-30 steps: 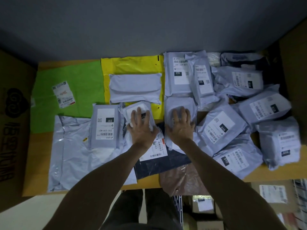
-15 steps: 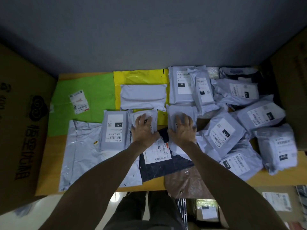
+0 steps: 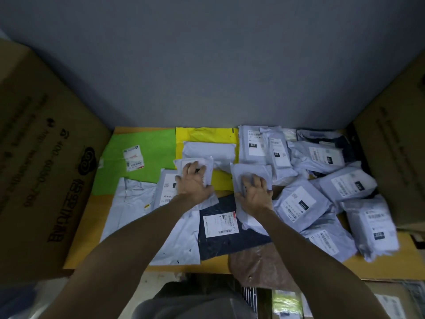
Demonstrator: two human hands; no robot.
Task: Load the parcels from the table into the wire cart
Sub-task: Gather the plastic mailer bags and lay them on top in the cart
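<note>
Many grey poly-bag parcels with white labels lie on a wooden table (image 3: 92, 226). My left hand (image 3: 194, 184) grips a small white-grey parcel (image 3: 202, 163) near the middle, held over the edge of a yellow bag (image 3: 207, 134). My right hand (image 3: 255, 194) curls its fingers into a crumpled grey parcel (image 3: 253, 172) just to the right. Between my forearms lies a dark navy parcel (image 3: 230, 245), its label uncovered. Below the table's front edge shows a piece of dark wire grid (image 3: 249, 295), possibly the cart.
A green bag (image 3: 110, 180) lies flat at the back left. Several labelled grey parcels (image 3: 301, 203) are piled at the right. A brown bag (image 3: 259, 263) hangs over the front edge. Large cardboard boxes stand at the left (image 3: 34, 157) and right (image 3: 395, 134).
Both hands went from resting flat on their parcels to gripping them. The left parcel has slid away from me, baring the navy parcel's label. My view has tilted upward.
</note>
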